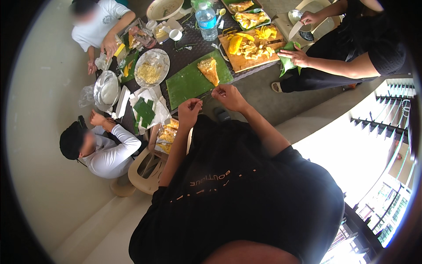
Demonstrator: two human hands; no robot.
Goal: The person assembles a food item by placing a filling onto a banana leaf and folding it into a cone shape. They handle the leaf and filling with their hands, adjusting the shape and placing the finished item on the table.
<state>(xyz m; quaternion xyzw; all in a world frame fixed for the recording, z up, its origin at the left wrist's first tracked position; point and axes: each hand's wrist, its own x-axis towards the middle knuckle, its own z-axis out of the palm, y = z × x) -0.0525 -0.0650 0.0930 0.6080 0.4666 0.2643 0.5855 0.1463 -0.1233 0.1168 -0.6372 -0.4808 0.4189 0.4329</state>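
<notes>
A folded, cone-shaped golden crepe (208, 71) lies on a green banana leaf (184, 88) at the table's near edge. My left hand (190, 111) is closed in a pinch just off the leaf's near edge; whatever its fingertips hold, if anything, is too small to name. Beside it, my right hand (229, 97) is also pinched, close to the crepe's narrow tip but apart from it. What sits between those fingers cannot be made out either.
Right of the leaf, a wooden board (244, 66) bears cut yellow fruit. A plate of grated yellow food (165, 56), a foil-lined bowl (105, 94) and a water bottle (206, 22) stand around. At right a person holds a knife (296, 30); two people sit left.
</notes>
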